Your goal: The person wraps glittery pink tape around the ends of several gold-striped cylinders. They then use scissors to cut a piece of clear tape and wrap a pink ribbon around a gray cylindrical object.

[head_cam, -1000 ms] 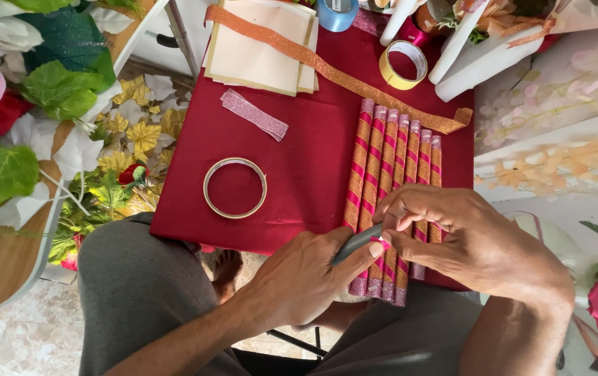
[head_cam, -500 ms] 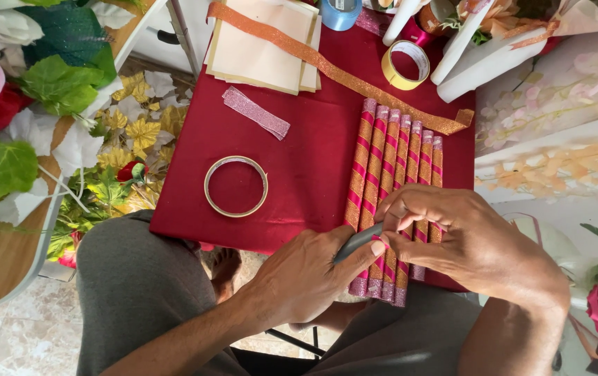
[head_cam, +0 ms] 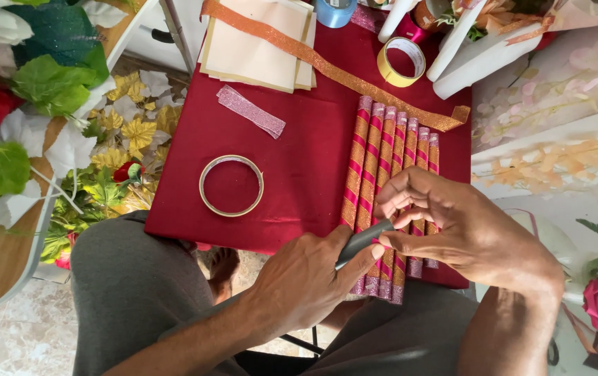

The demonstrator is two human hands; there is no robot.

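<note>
The left hand [head_cam: 306, 285] closes around a dark slim tool [head_cam: 363, 241], maybe a pen or a knife, I cannot tell which, with its tip pointing to the far right. The right hand [head_cam: 466, 230] rests with bent fingers on the near part of the striped red and gold sticks [head_cam: 382, 188] and pinches at the tool tip. The sticks lie side by side on the red cloth [head_cam: 299, 167], long axis from near to far. A tape ring [head_cam: 231, 185] lies to the left, well apart.
</note>
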